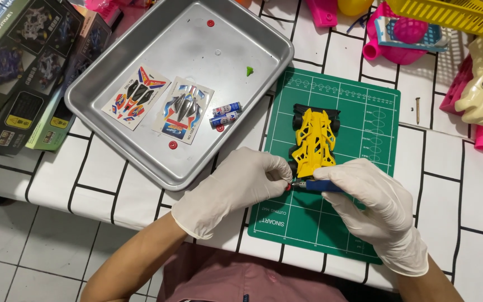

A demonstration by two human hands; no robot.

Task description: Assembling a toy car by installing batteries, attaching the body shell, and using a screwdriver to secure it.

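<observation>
A yellow toy racing car [314, 138] with black wheels lies on a green cutting mat [364, 112]. My left hand [236, 187], in a white glove, pinches a small red part [289, 187] just below the car's near end. My right hand [378, 204], also gloved, holds a blue-handled screwdriver [321, 186] whose tip points left at that red part. Both hands meet at the car's near end, over the mat's left half.
A metal tray [141, 151] on the left holds two sticker sheets [136, 98], two small batteries [226, 114], red washers and a green bit. Boxes [23, 72] lie at far left. Pink and yellow plastic toys [420, 28] crowd the back right. A screw [418, 109] lies beside the mat.
</observation>
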